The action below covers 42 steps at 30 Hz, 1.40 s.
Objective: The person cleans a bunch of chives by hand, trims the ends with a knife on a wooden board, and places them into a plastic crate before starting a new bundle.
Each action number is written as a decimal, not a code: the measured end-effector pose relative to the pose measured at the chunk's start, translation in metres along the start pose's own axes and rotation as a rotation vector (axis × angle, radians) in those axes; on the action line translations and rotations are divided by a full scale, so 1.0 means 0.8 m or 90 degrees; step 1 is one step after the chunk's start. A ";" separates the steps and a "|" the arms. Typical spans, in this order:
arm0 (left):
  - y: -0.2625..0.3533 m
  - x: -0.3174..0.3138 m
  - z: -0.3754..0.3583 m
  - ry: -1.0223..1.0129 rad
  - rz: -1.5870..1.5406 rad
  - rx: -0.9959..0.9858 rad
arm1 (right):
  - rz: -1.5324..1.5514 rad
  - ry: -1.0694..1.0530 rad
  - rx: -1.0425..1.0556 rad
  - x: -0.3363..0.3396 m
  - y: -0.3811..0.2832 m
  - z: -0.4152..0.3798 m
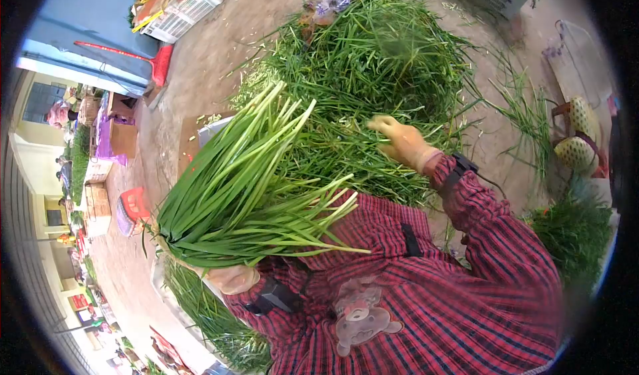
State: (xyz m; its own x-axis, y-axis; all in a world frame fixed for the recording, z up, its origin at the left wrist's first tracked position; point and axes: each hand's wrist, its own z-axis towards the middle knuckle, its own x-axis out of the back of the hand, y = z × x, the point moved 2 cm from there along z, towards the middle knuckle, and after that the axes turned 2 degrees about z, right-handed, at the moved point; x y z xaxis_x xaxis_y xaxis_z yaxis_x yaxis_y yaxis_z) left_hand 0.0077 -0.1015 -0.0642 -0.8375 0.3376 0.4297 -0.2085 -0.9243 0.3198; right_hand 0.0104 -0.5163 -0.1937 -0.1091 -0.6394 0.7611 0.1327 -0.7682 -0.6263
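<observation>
My left hand [234,279], in a pale glove, is closed round the leaf end of a big bunch of garlic chives [226,188]. The green leaves gather near the hand, and the pale cut stems fan out away from it. Over a large heap of loose green leaves [406,62] hovers my right hand [406,145], also gloved. Its fingers are stretched out and hold nothing. The lower part of the heap lies close in front of my lap.
More chives [213,322] lie by my left side, and another green pile [572,235] is at the right. A white crate [183,9], a red dustpan [160,64] and a red stool [134,204] stand to the left. A small chair with spotted cushions [576,154] is at right.
</observation>
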 end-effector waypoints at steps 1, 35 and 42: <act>-0.003 -0.002 0.002 -0.010 -0.005 -0.008 | 0.057 0.002 -0.006 -0.001 -0.020 0.018; 0.084 0.001 0.086 -0.187 -0.461 0.144 | 0.826 -0.026 0.006 0.060 -0.154 0.078; 0.082 -0.028 0.110 -0.223 -0.713 0.526 | 0.778 -0.061 0.067 0.048 -0.143 0.060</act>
State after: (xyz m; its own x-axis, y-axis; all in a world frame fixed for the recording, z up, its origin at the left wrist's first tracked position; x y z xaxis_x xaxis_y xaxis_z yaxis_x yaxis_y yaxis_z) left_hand 0.0574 -0.1540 0.0216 -0.2408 0.9434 -0.2278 -0.2135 0.1775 0.9607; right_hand 0.0382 -0.4516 -0.0845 0.2148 -0.9282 -0.3038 0.1754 0.3427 -0.9229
